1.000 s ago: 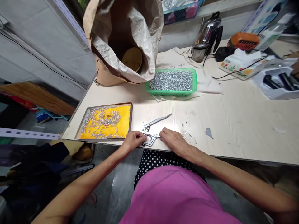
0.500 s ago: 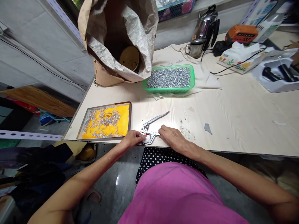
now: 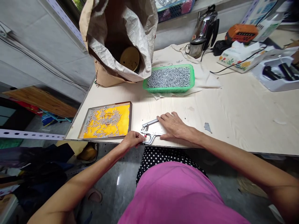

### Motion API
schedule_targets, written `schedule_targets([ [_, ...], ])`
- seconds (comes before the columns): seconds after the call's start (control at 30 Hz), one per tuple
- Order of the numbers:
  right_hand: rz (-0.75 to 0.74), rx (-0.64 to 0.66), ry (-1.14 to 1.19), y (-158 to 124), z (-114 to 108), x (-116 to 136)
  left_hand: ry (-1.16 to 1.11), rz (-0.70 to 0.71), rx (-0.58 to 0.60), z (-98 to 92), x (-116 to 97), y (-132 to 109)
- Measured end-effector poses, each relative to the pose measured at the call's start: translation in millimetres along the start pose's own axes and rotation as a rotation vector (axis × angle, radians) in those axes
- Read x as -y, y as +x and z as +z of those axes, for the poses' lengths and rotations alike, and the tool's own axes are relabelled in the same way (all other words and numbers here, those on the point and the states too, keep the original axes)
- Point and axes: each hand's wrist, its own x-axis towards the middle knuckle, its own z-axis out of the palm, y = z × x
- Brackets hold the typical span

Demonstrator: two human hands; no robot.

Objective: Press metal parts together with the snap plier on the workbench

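Note:
A pair of spring-loaded metal pliers [image 3: 152, 135] lies on the table near its front edge, jaws to the left, with a small red piece in the jaw area. My right hand [image 3: 172, 126] is around both handles, fingers over the upper one and thumb by the lower one. The handles still stand apart. At the jaws, my left hand [image 3: 134, 138] is closed in a pinch; what it holds is too small to make out. Left of it lies a shallow tray [image 3: 130, 119] with a yellow bottom and many small metal pins [image 3: 113, 117] scattered in it.
A green basket [image 3: 169, 90] full of small metal pins stands further back. Beside it is a large open paper sack [image 3: 102, 73]. A metal kettle [image 3: 206, 26], a cup [image 3: 196, 49], an orange battery pack [image 3: 241, 32] and a white tray [image 3: 275, 84] occupy the back right.
My right hand has spread from the lower handle and reached up over the upper handle, now taking in both. The left hand stays pinched at the jaws.

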Motion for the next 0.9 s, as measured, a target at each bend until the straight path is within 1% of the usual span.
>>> schedule_targets([
  [0.1, -0.005, -0.015, -0.006, -5.6, -2.6, 5.6, 0.083, 0.005, -0.001, -0.5, -0.9, -4.5],
  [0.13, -0.014, -0.027, -0.003, -7.8, -2.5, 7.2, 0.151, 0.044, -0.040, 0.1, -0.9, -7.1],
  [0.2, -0.034, -0.053, 0.006, -11.5, -0.9, 10.1, 0.319, 0.202, -0.204, 3.4, -2.1, -12.8],
  [0.27, -0.048, -0.084, 0.013, -13.8, 2.0, 12.7, 0.470, 0.428, -0.372, 9.6, -6.3, -16.2],
  [0.3, -0.049, -0.101, 0.016, -14.7, 3.6, 13.6, 0.524, 0.537, -0.413, 13.4, -9.9, -15.9],
  [0.33, -0.044, -0.119, 0.020, -15.5, 5.2, 14.0, 0.567, 0.636, -0.412, 17.2, -14.5, -13.9],
  [0.4, -0.028, -0.147, 0.033, -17.9, 7.9, 12.9, 0.643, 0.798, -0.340, 23.5, -25.2, -5.2],
  [0.43, -0.025, -0.154, 0.042, -19.7, 9.1, 11.3, 0.674, 0.857, -0.290, 25.4, -30.7, 0.7],
  [0.5, -0.020, -0.156, 0.054, -24.6, 11.3, 6.2, 0.723, 0.928, -0.179, 26.4, -40.2, 12.2],
  [0.6, 0.049, -0.141, 0.028, -33.1, 15.1, -1.3, 0.797, 0.945, -0.071, 24.7, -50.1, 22.2],
  [0.67, 0.092, -0.131, 0.005, -37.6, 17.8, -3.2, 0.832, 0.943, -0.057, 25.1, -55.3, 23.6],
  [0.8, 0.105, -0.146, -0.023, -41.0, 20.2, -1.0, 0.856, 0.975, -0.033, 30.7, -66.6, 24.8],
  [0.9, 0.166, -0.155, -0.061, -40.5, 17.9, -1.3, 0.886, 0.957, -0.017, 33.4, -74.1, 28.0],
])
